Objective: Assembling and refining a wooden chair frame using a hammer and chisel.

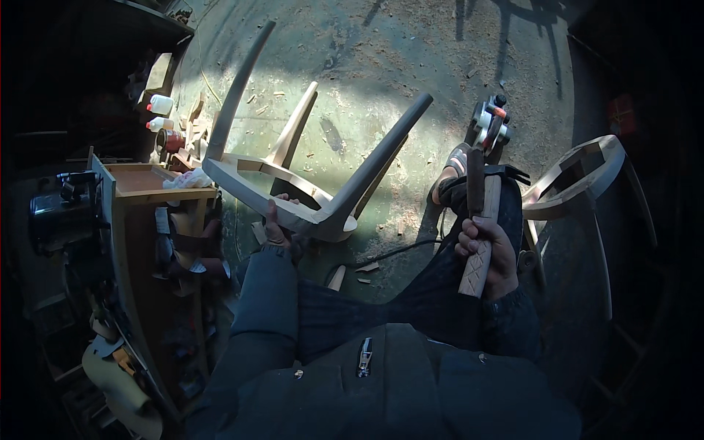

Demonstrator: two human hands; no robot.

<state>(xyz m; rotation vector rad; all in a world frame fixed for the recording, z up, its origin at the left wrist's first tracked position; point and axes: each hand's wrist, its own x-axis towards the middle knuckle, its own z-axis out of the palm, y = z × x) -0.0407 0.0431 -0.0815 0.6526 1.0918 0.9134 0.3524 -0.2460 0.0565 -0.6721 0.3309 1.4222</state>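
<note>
A bare wooden chair frame point(290, 208) rests ahead of me, slightly left, its tapered legs pointing up and away. My left hand point(277, 229) is closed round the near side of its curved seat rail, thumb on top and the other fingers partly hidden. On the right, over my thigh, my right hand point(490, 253) grips a hammer point(493, 213) with a dark claw head at the far end and a pale wooden handle scored with crosshatching. Alongside the handle, a dark brown bar-like piece point(475, 180) runs into the same fist; its kind is unclear.
A second wooden frame point(587, 183) stands at the right. Beyond my shoe sits a metal power tool point(493, 121). To the left are a wooden cabinet point(158, 195), white bottles point(160, 104) and sanding-belt-like strips point(183, 242). Wood shavings and a dark cable point(389, 254) lie on the floor.
</note>
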